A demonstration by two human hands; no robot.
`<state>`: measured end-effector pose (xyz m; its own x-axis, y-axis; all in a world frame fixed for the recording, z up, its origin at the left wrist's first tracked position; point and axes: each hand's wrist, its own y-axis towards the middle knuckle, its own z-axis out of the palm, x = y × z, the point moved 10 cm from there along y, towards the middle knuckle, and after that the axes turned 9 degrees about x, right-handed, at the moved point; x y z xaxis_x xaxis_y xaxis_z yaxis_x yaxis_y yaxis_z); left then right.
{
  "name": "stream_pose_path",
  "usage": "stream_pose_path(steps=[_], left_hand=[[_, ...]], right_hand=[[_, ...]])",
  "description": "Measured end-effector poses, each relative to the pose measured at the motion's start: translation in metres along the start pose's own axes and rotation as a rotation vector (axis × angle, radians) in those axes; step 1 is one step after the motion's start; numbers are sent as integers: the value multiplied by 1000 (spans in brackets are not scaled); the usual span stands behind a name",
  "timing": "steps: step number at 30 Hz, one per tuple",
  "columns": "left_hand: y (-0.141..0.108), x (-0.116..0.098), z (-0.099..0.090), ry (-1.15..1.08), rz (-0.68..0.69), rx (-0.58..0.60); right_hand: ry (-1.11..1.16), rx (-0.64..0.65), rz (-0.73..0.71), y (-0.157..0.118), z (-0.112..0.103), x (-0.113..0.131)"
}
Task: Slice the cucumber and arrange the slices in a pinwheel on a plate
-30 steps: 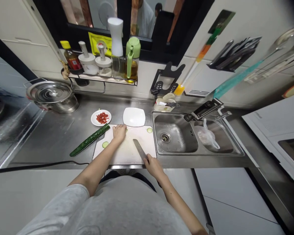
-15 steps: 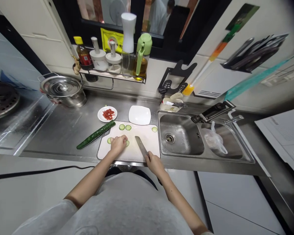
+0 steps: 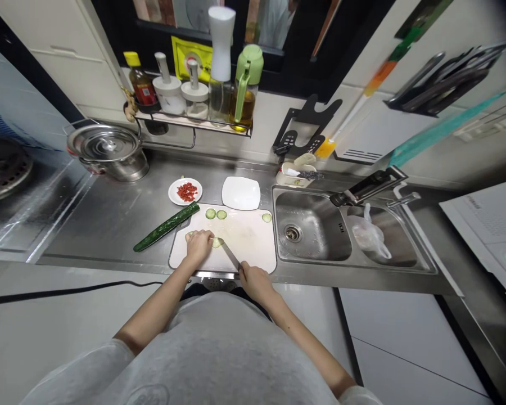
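Note:
My left hand [image 3: 199, 247] is closed over the left part of the white cutting board [image 3: 248, 253], its curled fingertips on a pale cucumber slice [image 3: 216, 242]. Part of another slice peeks out behind its knuckles; the fingers hide the rest. My right hand [image 3: 256, 281] grips the handle of a kitchen knife [image 3: 231, 254]. The blade points up and left, with its tip at the slice by my left fingertips. Two round cucumber slices [image 3: 216, 214] lie near the board's far edge, and one slice [image 3: 266, 217] is at its far right corner. A long cucumber piece [image 3: 166, 227] rests across the board's left corner.
Behind the board stand a white plate of chopped red pieces [image 3: 187, 192] and a white square plate [image 3: 241, 193]. A double sink [image 3: 314, 230] is on the right, with a plastic bag [image 3: 370, 236] in it. A lidded steel pot [image 3: 109, 152] stands at back left, beside a seasoning rack [image 3: 194, 119].
The knife has swung left and its tip now meets the slice by my left hand. My left hand has shifted slightly left, its fingers drawn in. The view has tipped a little.

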<state>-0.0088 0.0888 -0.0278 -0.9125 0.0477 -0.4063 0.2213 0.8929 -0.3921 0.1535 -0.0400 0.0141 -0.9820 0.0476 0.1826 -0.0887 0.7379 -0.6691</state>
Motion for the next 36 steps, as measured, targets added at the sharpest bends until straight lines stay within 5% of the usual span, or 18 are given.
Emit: stream_pose_path(steps=[36], left_hand=[[3, -5, 4, -30, 22, 11]], right_hand=[[4, 101, 12, 21, 18, 13]])
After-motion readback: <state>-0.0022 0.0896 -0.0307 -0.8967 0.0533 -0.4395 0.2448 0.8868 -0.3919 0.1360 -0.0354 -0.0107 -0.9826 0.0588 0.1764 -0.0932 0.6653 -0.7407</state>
